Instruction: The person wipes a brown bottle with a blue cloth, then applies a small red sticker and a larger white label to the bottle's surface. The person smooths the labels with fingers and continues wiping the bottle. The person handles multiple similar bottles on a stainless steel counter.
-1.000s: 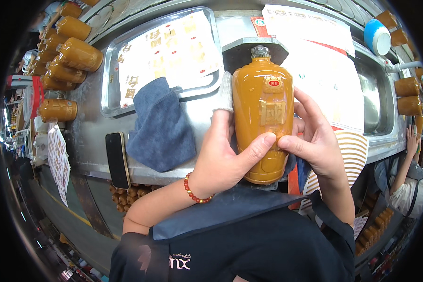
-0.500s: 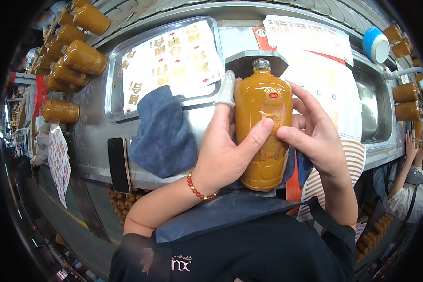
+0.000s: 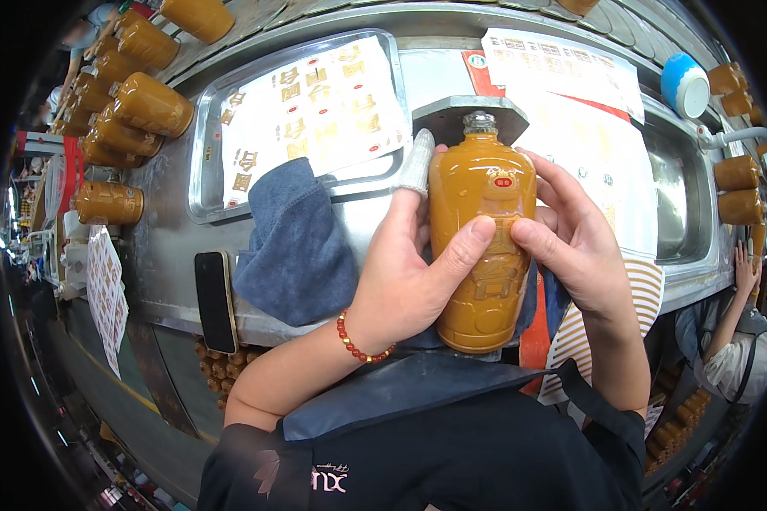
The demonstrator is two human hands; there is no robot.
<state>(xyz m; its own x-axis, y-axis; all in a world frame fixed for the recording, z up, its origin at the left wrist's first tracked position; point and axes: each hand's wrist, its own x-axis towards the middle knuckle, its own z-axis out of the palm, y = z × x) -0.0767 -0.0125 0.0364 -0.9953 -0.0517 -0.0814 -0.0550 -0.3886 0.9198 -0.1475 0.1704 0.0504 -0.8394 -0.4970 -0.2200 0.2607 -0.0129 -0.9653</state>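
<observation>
An amber-brown bottle [image 3: 483, 196] with a clear glass neck and a small red oval sticker lies tilted between my hands, its neck pointing away from me. My left hand [image 3: 426, 264] grips its left side, with the thumb pressed on the front and a white finger cot [image 3: 416, 162] on one finger. From the other side my right hand [image 3: 571, 238] holds it, thumb also on the front near some raised relief. Most fingers are hidden behind the bottle. Beyond the neck is a dark grey angular metal plate [image 3: 460, 109].
A metal tray [image 3: 198, 183] with a sticker sheet [image 3: 315, 111] stands left, near a blue cloth [image 3: 294, 247] and a phone [image 3: 216, 300]. More sheets [image 3: 588, 136] lie right, before a sink [image 3: 677, 183]. Several bottles [image 3: 149, 106] stand far left. Another person's hand [image 3: 746, 271] shows at right.
The bottle has shifted slightly right and toward me in the picture, still held in both hands. My right thumb has slid a little up and right. Bottles along the far conveyor have moved right.
</observation>
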